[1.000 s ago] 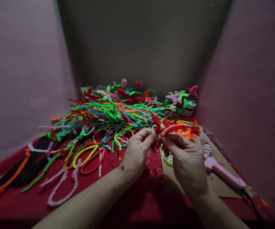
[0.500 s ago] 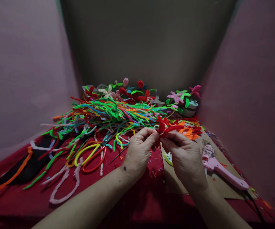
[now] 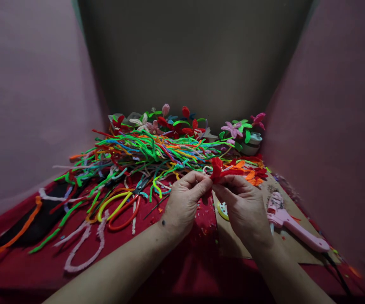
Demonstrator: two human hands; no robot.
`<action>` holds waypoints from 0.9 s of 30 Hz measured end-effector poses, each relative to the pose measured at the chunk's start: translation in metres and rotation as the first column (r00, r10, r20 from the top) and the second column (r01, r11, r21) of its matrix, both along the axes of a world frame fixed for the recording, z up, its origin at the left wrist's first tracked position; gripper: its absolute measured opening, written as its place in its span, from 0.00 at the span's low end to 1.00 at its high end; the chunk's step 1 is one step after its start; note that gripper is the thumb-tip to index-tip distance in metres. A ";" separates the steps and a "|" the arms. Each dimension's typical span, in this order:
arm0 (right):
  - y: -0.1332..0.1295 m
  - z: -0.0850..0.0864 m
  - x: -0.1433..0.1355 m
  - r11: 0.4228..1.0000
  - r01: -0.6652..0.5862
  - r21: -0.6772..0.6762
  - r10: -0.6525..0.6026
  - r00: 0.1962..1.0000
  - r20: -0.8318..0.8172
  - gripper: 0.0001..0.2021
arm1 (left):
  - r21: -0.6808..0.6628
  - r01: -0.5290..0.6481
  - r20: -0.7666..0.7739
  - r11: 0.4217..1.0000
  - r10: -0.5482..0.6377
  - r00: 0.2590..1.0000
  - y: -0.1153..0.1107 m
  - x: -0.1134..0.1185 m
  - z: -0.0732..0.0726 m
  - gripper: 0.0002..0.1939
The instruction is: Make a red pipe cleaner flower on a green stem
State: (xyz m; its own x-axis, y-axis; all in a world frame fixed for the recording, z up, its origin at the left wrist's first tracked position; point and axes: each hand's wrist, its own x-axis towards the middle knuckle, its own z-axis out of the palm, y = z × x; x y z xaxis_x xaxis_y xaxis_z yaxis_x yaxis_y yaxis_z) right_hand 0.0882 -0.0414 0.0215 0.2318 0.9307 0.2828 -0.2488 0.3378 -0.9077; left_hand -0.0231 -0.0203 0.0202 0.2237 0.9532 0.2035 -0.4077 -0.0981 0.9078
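Observation:
A red fuzzy flower (image 3: 216,169) made of pipe cleaner is pinched between both hands near the middle of the view. My left hand (image 3: 187,202) grips its base from the left, thumb against the bent fingers. From the right, my right hand (image 3: 244,207) pinches the same base, and the fingertips of the two hands nearly touch. One red petal stands upright and another stretches right above my right fingers. The flower's lower end is hidden by the fingertips.
Behind the hands lies a heap of coloured pipe cleaners (image 3: 151,145). Scissors (image 3: 125,211) with yellow and red handles lie left. A pink glue gun (image 3: 296,230) rests on cardboard (image 3: 233,245) at right. Finished flowers (image 3: 233,128) stand at the back.
The red flower has turned a little between my fingers, and its petals now point differently. Both hands stay closed on it in nearly the same place.

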 end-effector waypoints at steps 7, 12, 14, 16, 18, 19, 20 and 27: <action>0.005 -0.001 0.003 1.000 -0.024 -0.003 0.024 0.999 -0.043 0.06 | -0.033 0.114 0.068 0.993 -0.111 0.991 0.003 -0.002 0.000 0.10; 0.007 0.001 0.006 0.993 -0.118 0.009 0.118 0.991 -0.055 0.05 | -0.119 0.274 0.172 0.954 -0.252 0.952 0.007 -0.004 0.002 0.11; 0.006 0.001 0.007 0.993 -0.118 0.015 0.119 0.990 -0.080 0.05 | -0.164 0.301 0.191 0.939 -0.270 0.944 0.008 -0.005 0.002 0.11; 0.005 0.002 0.008 0.994 -0.113 -0.005 0.112 0.989 -0.096 0.05 | -0.190 0.316 0.182 0.930 -0.283 0.942 0.009 -0.006 0.002 0.10; 0.005 0.003 0.010 0.992 -0.119 -0.037 0.115 0.987 -0.109 0.05 | -0.199 0.349 0.157 0.916 -0.322 0.934 0.010 -0.007 0.003 0.10; 0.004 0.003 0.011 0.990 -0.134 -0.054 0.127 0.986 -0.110 0.05 | -0.201 0.363 0.145 0.910 -0.339 0.930 0.010 -0.007 0.003 0.11; 0.004 0.004 0.011 0.987 -0.148 -0.066 0.140 0.984 -0.113 0.05 | -0.204 0.376 0.137 0.904 -0.354 0.925 0.010 -0.008 0.003 0.11; 0.002 0.011 0.012 0.950 -0.247 -0.193 0.197 0.949 -0.247 0.05 | -0.164 0.336 0.190 0.928 -0.305 0.933 0.006 -0.004 0.005 0.11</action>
State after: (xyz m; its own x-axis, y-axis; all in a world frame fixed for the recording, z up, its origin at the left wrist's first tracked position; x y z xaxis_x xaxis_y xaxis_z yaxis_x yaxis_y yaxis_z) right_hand 0.1004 -0.0394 0.0321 0.0456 0.9984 0.0320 -0.4984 0.0505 -0.8655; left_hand -0.0275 -0.0141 0.0248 0.5034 0.8600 0.0834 -0.5279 0.2298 0.8176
